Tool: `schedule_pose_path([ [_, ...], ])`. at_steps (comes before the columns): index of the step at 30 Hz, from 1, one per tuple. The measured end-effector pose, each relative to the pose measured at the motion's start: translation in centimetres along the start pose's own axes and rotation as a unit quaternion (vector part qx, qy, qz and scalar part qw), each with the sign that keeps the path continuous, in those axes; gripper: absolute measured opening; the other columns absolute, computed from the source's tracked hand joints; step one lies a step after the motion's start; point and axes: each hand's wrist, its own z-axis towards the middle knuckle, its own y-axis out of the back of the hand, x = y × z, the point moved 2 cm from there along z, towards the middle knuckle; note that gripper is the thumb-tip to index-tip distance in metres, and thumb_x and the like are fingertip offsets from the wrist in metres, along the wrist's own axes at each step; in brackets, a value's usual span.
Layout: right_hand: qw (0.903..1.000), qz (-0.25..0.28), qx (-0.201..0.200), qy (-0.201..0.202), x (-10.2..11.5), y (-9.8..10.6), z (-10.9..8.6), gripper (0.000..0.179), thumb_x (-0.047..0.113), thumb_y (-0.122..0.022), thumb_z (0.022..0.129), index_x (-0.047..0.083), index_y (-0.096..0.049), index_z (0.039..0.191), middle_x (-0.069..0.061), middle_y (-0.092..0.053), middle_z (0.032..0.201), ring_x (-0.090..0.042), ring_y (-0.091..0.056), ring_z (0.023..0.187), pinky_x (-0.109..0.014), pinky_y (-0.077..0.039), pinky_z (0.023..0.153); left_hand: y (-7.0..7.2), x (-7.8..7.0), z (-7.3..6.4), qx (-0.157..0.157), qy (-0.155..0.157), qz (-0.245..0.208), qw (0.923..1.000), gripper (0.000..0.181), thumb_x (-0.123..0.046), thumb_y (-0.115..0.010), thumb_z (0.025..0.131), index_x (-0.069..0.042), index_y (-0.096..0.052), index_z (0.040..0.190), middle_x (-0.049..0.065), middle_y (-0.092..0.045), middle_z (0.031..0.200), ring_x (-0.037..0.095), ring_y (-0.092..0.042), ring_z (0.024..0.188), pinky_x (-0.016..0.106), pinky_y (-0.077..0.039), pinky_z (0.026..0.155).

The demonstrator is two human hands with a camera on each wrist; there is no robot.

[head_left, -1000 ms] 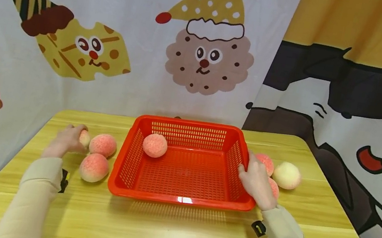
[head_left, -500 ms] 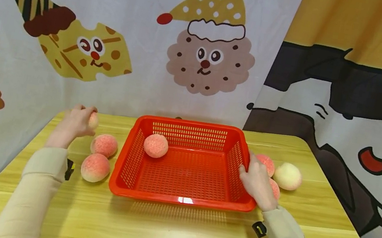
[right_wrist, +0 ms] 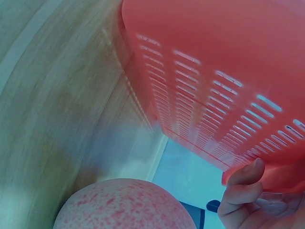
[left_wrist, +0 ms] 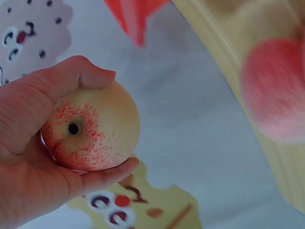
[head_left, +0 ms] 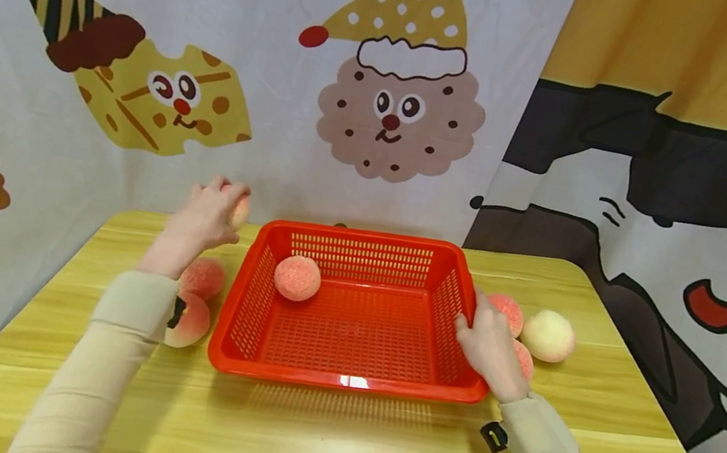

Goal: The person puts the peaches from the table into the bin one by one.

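Observation:
My left hand [head_left: 203, 214] grips a pale yellow peach [left_wrist: 105, 129] flecked with red, held above the table beyond the basket's left back corner. In the left wrist view, thumb and fingers lie around its sides, and a dark hole shows at one end. My right hand [head_left: 491, 346] holds the right rim of a red plastic basket [head_left: 345, 380], its fingers curled over the edge in the right wrist view. Inside the basket, near its left wall, lies one pink peach [head_left: 297, 278].
Left of the basket sit two peaches, one pink [head_left: 205, 278] and one pink and yellow [head_left: 194, 325], partly behind my left arm. By my right hand lie two pink peaches [head_left: 506, 313] and a pale yellow peach [head_left: 549, 336]. A cartoon-printed cloth [head_left: 279, 124] hangs behind the wooden table [head_left: 311, 450].
My left hand has lifted the pale peach from the table's left side and carried it up and to the right, towards the basket. The right hand and basket stay put.

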Motion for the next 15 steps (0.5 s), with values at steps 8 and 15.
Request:
schedule_pose_path([
  [8, 1.0000, 0.003, 0.004, -0.003, 0.0, 0.0, 0.0, 0.052, 0.010, -0.048, 0.092, -0.011, -0.035, 0.138, -0.033, -0.060, 0.108, -0.032, -0.066, 0.075, -0.035, -0.055, 0.055, -1.3, -4.5, 1.5, -0.026, -0.067, 0.006, 0.9974, 0.068, -0.002, -0.078, 0.067, -0.004, -0.048, 0.129, 0.030, -0.044, 0.128, 0.056, -0.044, 0.109, 0.060, -0.046, 0.087],
  [15, 0.9999, 0.004, 0.007, -0.007, 0.0, 0.1, 0.0, 0.053, 0.011, -0.047, 0.093, -0.011, -0.034, 0.139, -0.034, -0.059, 0.111, -0.034, -0.066, 0.079, -0.037, -0.056, 0.058, -3.2, -7.7, 2.3, -0.013, -0.113, 0.017, 0.9934, 0.068, -0.005, -0.082, 0.065, -0.007, -0.051, 0.126, 0.026, -0.047, 0.124, 0.049, -0.047, 0.108, 0.055, -0.045, 0.092],
])
